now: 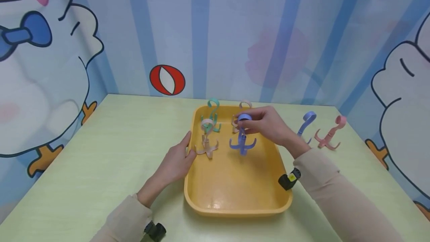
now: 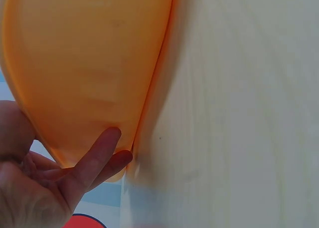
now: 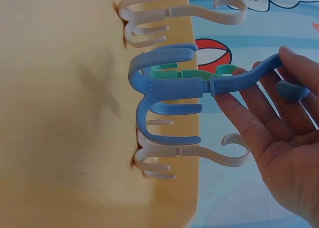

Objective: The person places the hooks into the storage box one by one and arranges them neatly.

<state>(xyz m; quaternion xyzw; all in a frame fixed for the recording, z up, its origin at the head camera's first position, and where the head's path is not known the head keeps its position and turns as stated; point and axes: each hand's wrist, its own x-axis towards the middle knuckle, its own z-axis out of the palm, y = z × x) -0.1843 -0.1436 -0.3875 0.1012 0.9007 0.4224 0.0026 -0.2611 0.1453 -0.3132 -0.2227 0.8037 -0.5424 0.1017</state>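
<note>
My right hand point(image 1: 268, 124) pinches a blue four-prong hanging hook point(image 1: 242, 145) by its curled top, its prongs down over the tray. In the right wrist view, the thumb and fingers hold the bent end of this blue hook point(image 3: 169, 88). My left hand point(image 1: 176, 161) holds the left side of the yellow tray point(image 1: 235, 212), fingers point(image 2: 94, 158) along its outer wall. Inside the tray stand a pale pink hook point(image 1: 207, 146) at the left, a green hook point(image 1: 212, 113) behind it and another pale hook point(image 3: 199, 153), partly hidden by my right hand in the head view.
On the table right of the tray stand a second blue hook point(image 1: 306, 122), partly behind my right wrist, and a pink hook point(image 1: 330, 133). The pale green table point(image 1: 100, 160) meets a printed backdrop point(image 1: 221, 47) at its far edge.
</note>
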